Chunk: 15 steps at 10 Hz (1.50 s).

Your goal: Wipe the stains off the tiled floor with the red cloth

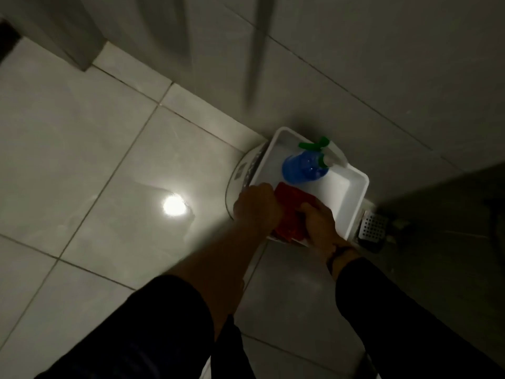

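The red cloth (291,212) lies over the near edge of a white plastic bin (352,192) that stands on the tiled floor (95,165) against the wall. My left hand (257,206) grips the cloth's left side and my right hand (318,225) grips its right side. Both hands hide parts of the cloth. The glossy floor tiles show a bright lamp reflection, and I cannot make out stains in this dim light.
A blue spray bottle (303,166) with a green and white trigger stands inside the bin. A round glass scale (240,179) pokes out from under the bin's left side. A metal floor drain (373,224) sits to the bin's right. A tiled wall rises behind.
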Each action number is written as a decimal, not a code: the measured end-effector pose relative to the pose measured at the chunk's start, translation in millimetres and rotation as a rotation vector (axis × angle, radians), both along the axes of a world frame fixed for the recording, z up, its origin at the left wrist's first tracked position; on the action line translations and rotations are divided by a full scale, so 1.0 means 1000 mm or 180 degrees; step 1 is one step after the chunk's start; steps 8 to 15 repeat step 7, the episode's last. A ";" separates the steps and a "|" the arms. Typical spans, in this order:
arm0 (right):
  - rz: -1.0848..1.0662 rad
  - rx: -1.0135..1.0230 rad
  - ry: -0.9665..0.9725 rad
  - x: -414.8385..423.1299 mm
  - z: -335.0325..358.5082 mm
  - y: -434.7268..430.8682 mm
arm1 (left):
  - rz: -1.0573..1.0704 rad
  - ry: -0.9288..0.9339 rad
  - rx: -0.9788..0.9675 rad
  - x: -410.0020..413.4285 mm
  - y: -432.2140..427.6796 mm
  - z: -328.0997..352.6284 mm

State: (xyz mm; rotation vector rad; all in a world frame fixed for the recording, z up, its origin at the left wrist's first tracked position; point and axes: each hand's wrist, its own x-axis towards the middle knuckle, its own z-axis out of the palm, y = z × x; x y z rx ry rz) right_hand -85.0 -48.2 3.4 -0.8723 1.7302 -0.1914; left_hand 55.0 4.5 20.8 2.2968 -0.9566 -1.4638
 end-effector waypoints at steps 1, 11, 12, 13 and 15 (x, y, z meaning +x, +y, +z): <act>0.0162 0.0035 0.0123 -0.005 -0.024 -0.012 | -0.0206 -0.0323 0.0073 -0.006 -0.015 -0.014; -0.0214 -0.0876 0.0847 0.008 0.017 0.035 | -0.0445 -0.1081 -0.0375 -0.025 0.043 0.032; -0.0214 -0.0876 0.0847 0.008 0.017 0.035 | -0.0445 -0.1081 -0.0375 -0.025 0.043 0.032; -0.0214 -0.0876 0.0847 0.008 0.017 0.035 | -0.0445 -0.1081 -0.0375 -0.025 0.043 0.032; -0.0214 -0.0876 0.0847 0.008 0.017 0.035 | -0.0445 -0.1081 -0.0375 -0.025 0.043 0.032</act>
